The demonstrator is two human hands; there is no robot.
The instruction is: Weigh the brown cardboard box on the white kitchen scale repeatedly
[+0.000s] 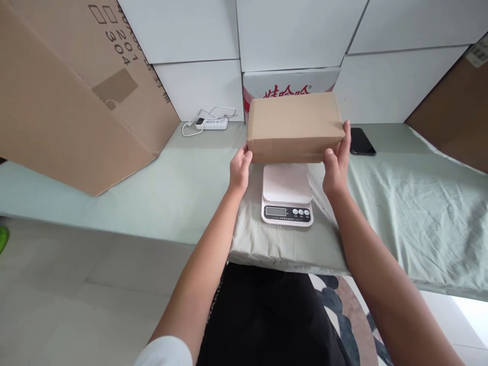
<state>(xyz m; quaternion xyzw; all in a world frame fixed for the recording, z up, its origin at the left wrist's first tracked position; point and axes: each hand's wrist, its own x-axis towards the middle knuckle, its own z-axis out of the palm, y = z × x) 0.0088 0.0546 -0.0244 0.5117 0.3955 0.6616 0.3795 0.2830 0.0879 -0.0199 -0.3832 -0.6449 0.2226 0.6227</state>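
A closed brown cardboard box [295, 119] is held up between my two hands, above and behind a white kitchen scale [286, 185]. My left hand [240, 170] grips its lower left corner, thumb on the near side. On the opposite end, my right hand [337, 162] is closed round the lower right corner, with fingers up along the side. The scale lies on the cloth-covered table below the box, its small display and several round buttons facing me. Nothing sits on the part of its platform that I can see.
A big cardboard carton [76, 101] leans at the left. White boxes [290, 30] are stacked behind, one with red lettering. A white power strip with its cable [213, 123] lies back left, a black phone [362, 141] right. Another brown carton [453, 101] stands far right.
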